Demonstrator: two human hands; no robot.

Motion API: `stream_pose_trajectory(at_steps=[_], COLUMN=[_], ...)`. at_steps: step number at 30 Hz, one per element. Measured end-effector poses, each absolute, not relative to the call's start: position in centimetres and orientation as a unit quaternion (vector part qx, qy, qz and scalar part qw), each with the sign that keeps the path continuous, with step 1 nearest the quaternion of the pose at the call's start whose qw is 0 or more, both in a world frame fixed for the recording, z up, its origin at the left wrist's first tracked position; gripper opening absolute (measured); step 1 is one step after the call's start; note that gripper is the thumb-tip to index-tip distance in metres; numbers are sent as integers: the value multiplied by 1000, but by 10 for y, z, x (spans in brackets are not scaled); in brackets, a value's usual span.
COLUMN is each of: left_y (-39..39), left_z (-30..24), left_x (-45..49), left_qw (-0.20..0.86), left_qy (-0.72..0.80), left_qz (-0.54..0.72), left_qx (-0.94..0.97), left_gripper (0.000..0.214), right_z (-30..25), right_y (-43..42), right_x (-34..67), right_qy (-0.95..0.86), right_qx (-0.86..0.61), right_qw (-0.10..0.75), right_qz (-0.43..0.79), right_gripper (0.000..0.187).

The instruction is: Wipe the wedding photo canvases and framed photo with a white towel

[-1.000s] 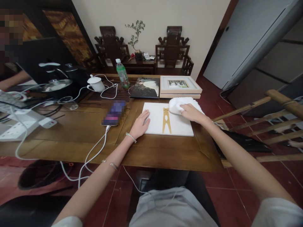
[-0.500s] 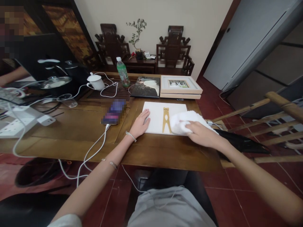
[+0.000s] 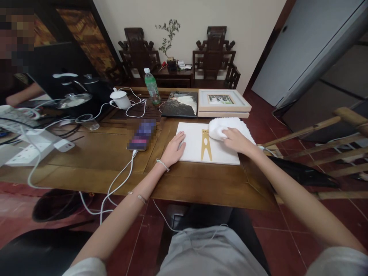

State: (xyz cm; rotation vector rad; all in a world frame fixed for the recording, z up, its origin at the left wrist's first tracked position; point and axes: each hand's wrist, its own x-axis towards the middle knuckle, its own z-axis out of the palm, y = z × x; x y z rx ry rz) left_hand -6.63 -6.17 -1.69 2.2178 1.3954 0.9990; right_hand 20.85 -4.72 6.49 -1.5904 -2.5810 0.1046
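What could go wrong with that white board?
The white cloth in the right hand lies right beside the gold bear-shaped figure, so rubbing might scuff it. The left hand rests only at the left side of the white board, so a hard push could perhaps make it slide. Also, the phone's white cable hangs over the table's front edge near the left forearm; a snag might tug the phone.

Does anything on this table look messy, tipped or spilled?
Loose cables tangle around the white power strip at the person's left, which looks untidy. The clear cup beside them seems to lean, though the camera angle may cause that. No spill shows.
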Motion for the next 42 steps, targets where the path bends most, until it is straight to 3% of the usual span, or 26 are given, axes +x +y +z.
stream_pose_trajectory(at_steps=[6,10,21,29,34,42], left_y=[-63,-63,-63,-62,-62,-61], left_z=[-15,-16,-16,-17,-17,-18], left_x=[-64,-64,-65,-67,-67,-65], left_qw=[166,162,164,167,169,175], left_qy=[492,489,493,490,493,491], left_qz=[346,351,348,349,344,352], left_qx=[781,782,780,781,781,777], left_gripper=[45,44,45,45,46,46], right_z=[75,86,86,89,80,66], right_y=[-145,-164,-18,2,-35,-164], right_x=[228,232,196,113,117,136], right_qy=[-886,-889,-807,-826,-835,-900], right_qx=[-449,-433,-573,-541,-525,-403], right_qw=[59,30,83,74,73,81], right_qz=[100,149,114,140,145,141], right_gripper=[21,21,30,34,35,28])
